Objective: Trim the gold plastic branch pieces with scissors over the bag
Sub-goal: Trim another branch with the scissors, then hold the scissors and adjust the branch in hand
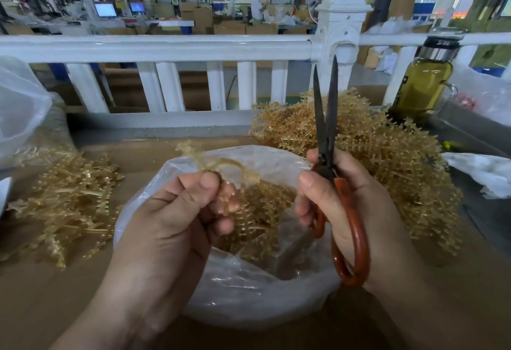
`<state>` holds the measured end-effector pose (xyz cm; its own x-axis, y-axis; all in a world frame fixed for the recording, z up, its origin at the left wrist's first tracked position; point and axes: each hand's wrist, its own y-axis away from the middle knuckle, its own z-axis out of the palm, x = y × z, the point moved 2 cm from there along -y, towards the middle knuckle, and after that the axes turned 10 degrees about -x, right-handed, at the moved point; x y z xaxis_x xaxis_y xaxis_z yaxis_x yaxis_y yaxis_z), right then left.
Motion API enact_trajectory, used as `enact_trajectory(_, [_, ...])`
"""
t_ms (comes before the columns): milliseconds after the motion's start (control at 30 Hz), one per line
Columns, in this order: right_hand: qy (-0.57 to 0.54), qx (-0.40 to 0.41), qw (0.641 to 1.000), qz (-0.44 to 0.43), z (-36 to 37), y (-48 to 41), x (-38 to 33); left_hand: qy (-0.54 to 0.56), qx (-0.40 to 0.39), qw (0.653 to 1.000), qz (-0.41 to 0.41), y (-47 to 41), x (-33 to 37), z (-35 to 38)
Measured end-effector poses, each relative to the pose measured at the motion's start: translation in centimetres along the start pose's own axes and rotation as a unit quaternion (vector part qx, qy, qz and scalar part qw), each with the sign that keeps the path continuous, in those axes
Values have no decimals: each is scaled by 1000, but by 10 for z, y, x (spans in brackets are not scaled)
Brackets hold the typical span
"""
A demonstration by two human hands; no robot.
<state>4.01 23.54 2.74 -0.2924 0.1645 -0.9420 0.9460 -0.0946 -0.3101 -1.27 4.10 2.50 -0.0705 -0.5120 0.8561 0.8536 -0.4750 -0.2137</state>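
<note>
Pinching a gold plastic branch piece [225, 163] between thumb and curled fingers, the left hand [177, 211] holds it directly above the open mouth of the clear plastic bag [249, 291]. The piece rises out of the top of the grip and bends right, while more spiky sprigs hang below the fingers. The right hand [351, 197] is just beside it, wrapped around the orange handles of the scissors [323, 133]. Their dark blades point upward and away, parted only a narrow sliver at the tips, and they stand apart from the held piece without touching it. The piece looks pale gold and slightly translucent, and it is motion-blurred, so its fine detail cannot be made out. In the bag beneath both hands lie trimmed gold pieces [260, 208] with short, comb-like side teeth. The bag sits on a brown cardboard surface [55, 294]. A loose heap of gold branches [69, 200] lies to the left of the bag, and a much larger pile [392, 161] mounds up to the right, behind the scissors hand. Crumpled white plastic [484, 175] lies at the far right, and another clear bag [19, 106] bulges at the left edge. Beyond the larger pile stands a glass bottle of yellow-green liquid [423, 84] with a dark cap. A white railing [166, 48] crosses behind everything. Past it is a workshop floor with cardboard boxes [232, 28] and two people [257, 3] standing far off.
</note>
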Motion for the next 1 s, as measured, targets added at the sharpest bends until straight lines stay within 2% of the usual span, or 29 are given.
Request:
enact_trajectory(167, [143, -79, 986, -14, 3, 6, -12, 6, 55, 995, 83, -2, 11, -7])
enact_trajectory(367, [292, -185, 938, 38, 13, 9, -10, -18, 75, 989, 128, 1, 16, -12])
enact_trajectory(633, [309, -212, 924, 74, 16, 11, -15, -43, 84, 981, 167, 1, 16, -15])
enact_trajectory(1000, [342, -215, 914, 48, 21, 15, -18, -49, 65, 985, 154, 1, 7, -7])
